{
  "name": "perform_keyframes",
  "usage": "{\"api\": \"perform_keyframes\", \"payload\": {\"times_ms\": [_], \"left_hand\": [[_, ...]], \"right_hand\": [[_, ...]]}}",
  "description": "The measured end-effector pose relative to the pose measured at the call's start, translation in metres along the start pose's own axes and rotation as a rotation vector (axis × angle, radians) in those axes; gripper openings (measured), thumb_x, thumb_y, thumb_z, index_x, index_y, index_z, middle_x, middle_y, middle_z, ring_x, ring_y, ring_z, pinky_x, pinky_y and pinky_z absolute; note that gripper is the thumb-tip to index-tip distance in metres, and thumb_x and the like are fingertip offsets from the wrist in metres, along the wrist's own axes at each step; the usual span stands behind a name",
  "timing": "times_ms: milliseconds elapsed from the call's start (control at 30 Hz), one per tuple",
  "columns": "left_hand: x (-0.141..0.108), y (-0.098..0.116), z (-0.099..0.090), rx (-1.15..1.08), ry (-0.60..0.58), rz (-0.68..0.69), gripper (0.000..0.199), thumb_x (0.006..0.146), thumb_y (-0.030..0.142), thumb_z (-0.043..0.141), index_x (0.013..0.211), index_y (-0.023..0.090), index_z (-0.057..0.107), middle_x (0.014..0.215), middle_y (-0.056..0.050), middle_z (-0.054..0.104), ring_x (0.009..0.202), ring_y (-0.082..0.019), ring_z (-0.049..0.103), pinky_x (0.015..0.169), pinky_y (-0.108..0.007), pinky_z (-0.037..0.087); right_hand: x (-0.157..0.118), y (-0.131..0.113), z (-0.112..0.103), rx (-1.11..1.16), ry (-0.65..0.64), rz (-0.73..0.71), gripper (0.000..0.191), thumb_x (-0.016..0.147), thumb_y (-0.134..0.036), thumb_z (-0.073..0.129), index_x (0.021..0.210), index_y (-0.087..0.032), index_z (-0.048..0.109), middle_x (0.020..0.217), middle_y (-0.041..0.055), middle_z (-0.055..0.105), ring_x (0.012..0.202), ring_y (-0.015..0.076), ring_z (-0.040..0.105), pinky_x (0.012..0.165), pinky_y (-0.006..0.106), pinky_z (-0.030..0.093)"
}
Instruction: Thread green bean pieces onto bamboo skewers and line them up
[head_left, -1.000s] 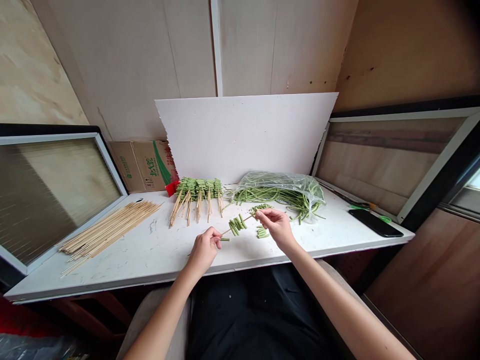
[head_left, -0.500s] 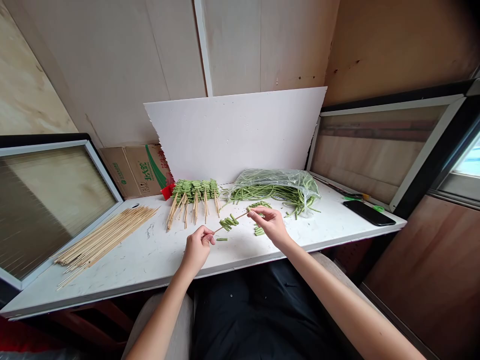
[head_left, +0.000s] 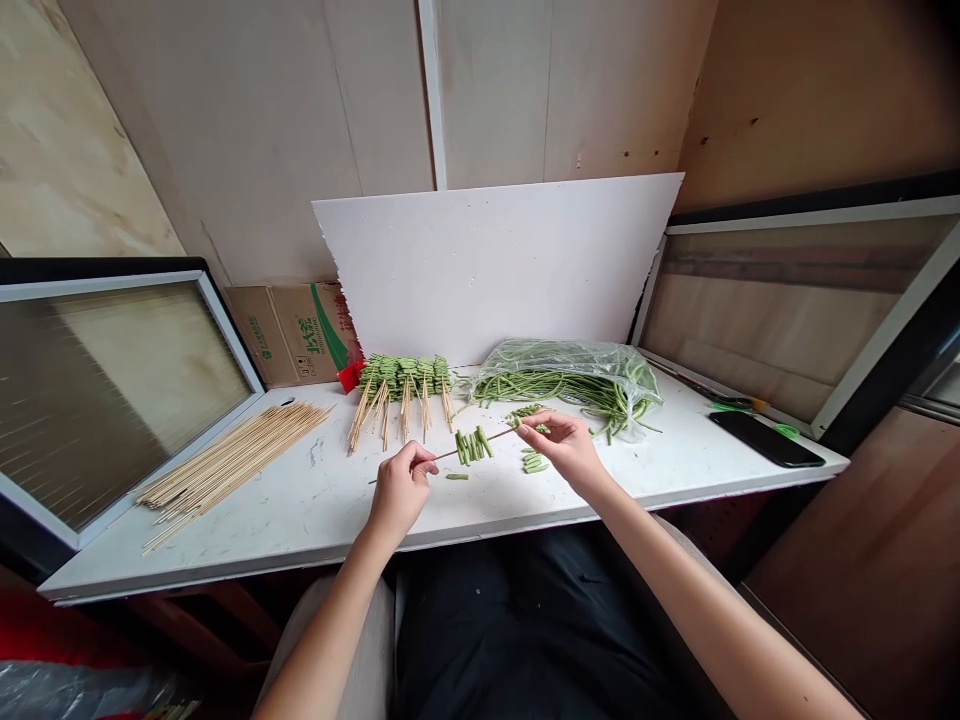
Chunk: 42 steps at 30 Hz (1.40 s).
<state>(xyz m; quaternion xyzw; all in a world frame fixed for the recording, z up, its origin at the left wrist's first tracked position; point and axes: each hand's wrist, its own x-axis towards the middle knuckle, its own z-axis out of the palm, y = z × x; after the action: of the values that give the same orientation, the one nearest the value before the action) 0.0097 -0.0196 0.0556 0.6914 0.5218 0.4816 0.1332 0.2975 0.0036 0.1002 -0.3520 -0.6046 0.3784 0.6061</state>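
A thin wooden skewer (head_left: 448, 456) runs between my hands above the white table. Several short green bean pieces (head_left: 474, 446) are threaded side by side on it. My left hand (head_left: 406, 486) pinches the skewer near its left end. At the other end, the fingertips of my right hand (head_left: 559, 445) are closed on the skewer. One loose bean piece (head_left: 457, 477) lies on the table below the skewer. More cut pieces (head_left: 534, 461) lie beside and behind my right hand, which partly hides them.
Finished bean skewers (head_left: 405, 380) are stacked at the back, left of a plastic bag of long beans (head_left: 570, 375). Bare skewers (head_left: 240, 460) lie on the left. A black phone (head_left: 766, 439) rests at the right edge of the table (head_left: 300, 530).
The view has shifted, so the scene sits further right on the left side. The held skewer is more level, and its bean pieces now hang more upright.
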Motion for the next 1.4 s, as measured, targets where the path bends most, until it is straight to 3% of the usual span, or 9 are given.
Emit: {"api": "perform_keyframes", "payload": {"times_ms": [333,567,900,1067,1400], "left_hand": [[0.002,0.003,-0.005,0.004,-0.021,0.014,0.022,0.095,0.017,0.051,0.084,0.021,0.07,0.072,-0.001,0.075,0.059,-0.015,0.061,0.064,-0.027,0.047],[0.001,0.003,0.001,-0.143,-0.144,-0.041,0.021,0.096,0.022,0.052,0.082,0.019,0.067,0.067,-0.003,0.072,0.066,-0.018,0.067,0.07,-0.028,0.05],[-0.007,0.01,0.007,-0.111,0.027,0.042,0.018,0.096,0.022,0.05,0.082,0.021,0.061,0.065,0.001,0.064,0.058,-0.014,0.056,0.063,-0.025,0.045],[-0.011,0.019,0.006,-0.053,0.001,0.092,0.019,0.098,0.023,0.049,0.086,0.021,0.064,0.065,0.001,0.063,0.058,-0.014,0.057,0.062,-0.024,0.045],[-0.001,0.017,-0.009,-0.004,0.018,0.084,0.019,0.099,0.025,0.051,0.088,0.021,0.066,0.067,0.001,0.067,0.058,-0.015,0.06,0.061,-0.024,0.045]], "right_hand": [[-0.003,-0.003,0.008,0.002,-0.001,-0.123,0.031,0.075,-0.054,0.089,0.08,-0.024,0.081,0.077,0.0057,0.067,0.073,0.0206,0.059,0.059,0.034,0.05],[-0.007,-0.007,0.007,-0.027,-0.031,-0.192,0.024,0.081,-0.049,0.087,0.087,-0.026,0.083,0.077,0.0056,0.065,0.074,0.0209,0.058,0.062,0.034,0.049],[-0.017,-0.032,0.02,-0.012,0.03,-0.125,0.031,0.078,-0.055,0.087,0.079,-0.025,0.082,0.078,0.007,0.07,0.072,0.0216,0.062,0.06,0.035,0.051],[-0.025,-0.03,0.027,-0.065,-0.028,-0.209,0.027,0.081,-0.053,0.086,0.082,-0.026,0.083,0.085,0.0099,0.075,0.074,0.023,0.063,0.059,0.036,0.051],[-0.018,-0.021,0.024,-0.113,-0.156,-0.113,0.027,0.088,-0.051,0.079,0.094,-0.025,0.085,0.106,0.0112,0.079,0.09,0.0244,0.072,0.065,0.032,0.057]]}}
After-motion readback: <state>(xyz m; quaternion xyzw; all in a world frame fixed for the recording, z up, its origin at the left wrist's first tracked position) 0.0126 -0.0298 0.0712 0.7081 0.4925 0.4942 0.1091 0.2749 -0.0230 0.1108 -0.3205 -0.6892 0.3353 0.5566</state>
